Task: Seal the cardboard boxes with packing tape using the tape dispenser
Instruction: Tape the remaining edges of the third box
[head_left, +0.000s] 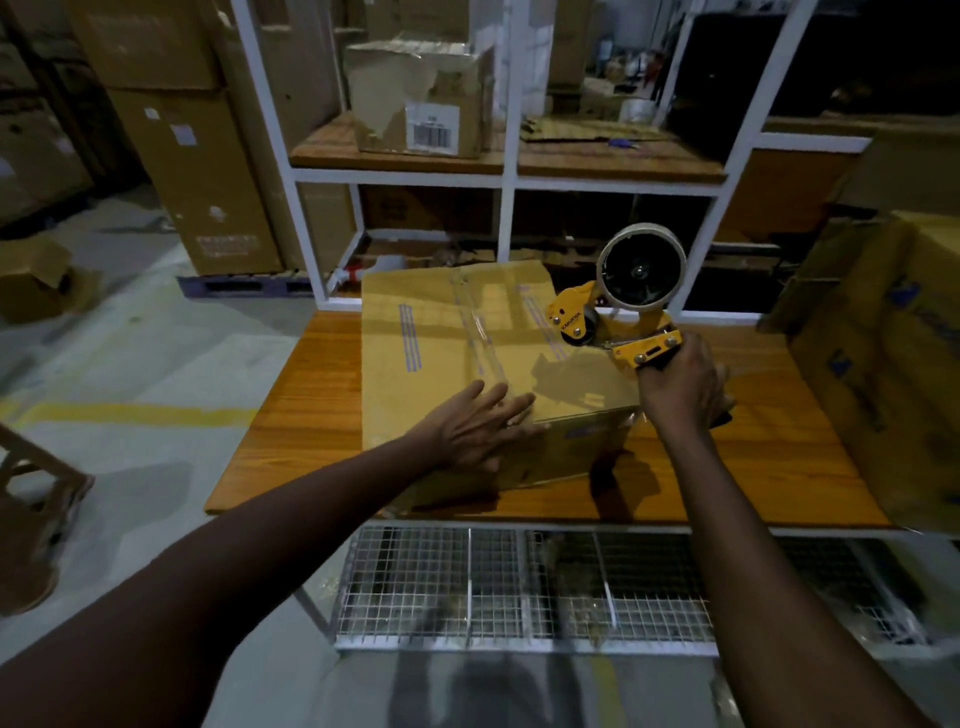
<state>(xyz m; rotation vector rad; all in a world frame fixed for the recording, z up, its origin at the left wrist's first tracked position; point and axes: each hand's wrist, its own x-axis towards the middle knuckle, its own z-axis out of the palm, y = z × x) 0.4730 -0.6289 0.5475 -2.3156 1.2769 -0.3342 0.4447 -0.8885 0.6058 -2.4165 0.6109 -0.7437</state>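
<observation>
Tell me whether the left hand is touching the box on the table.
Touching. The head view shows the left hand lying flat, fingers straight, on top of the cardboard box at its near edge.

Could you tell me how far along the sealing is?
Done: a tape strip runs along the top seam of the cardboard box. In hand: left hand presses the top, right hand grips the tape dispenser above it. Left: perhaps the second box at right; sealing unclear.

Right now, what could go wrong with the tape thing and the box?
1. The left hand lies flat on the cardboard box close to the tape dispenser, so its cutting edge might nick that hand.
2. The box sits at the near edge of the table; a hard pull by the right hand might slide it off.
</observation>
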